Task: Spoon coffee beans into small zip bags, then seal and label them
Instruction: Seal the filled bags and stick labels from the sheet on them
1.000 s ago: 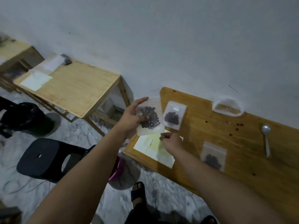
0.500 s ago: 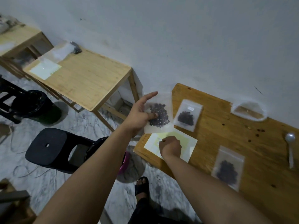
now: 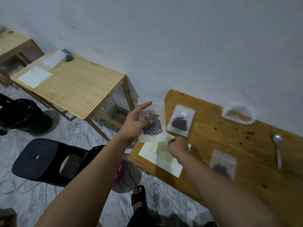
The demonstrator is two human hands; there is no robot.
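Observation:
My left hand [image 3: 135, 122] holds up a small zip bag of coffee beans [image 3: 153, 125] over the left end of the wooden table [image 3: 229, 141], thumb on its front and forefinger stretched along its top edge. My right hand [image 3: 177, 144] is curled, fingertips down on the pale yellow label sheet [image 3: 161, 158]; whether it pinches a label I cannot tell. A second filled bag [image 3: 180, 122] with a white label lies on the table behind the sheet. A third filled bag [image 3: 223, 164] lies to the right. A white spoon [image 3: 277, 149] lies further right.
A nearly empty clear bag [image 3: 237, 114] sits by the wall, with loose beans [image 3: 248, 134] scattered near it. To the left stand a second wooden table [image 3: 73, 87] with a sheet and bags, a black stool [image 3: 44, 159], and a black bin [image 3: 19, 115].
My right hand has lifted slightly from the label sheet's middle towards its top edge, close under the held bag. My left hand keeps the bag raised. The camera has shifted.

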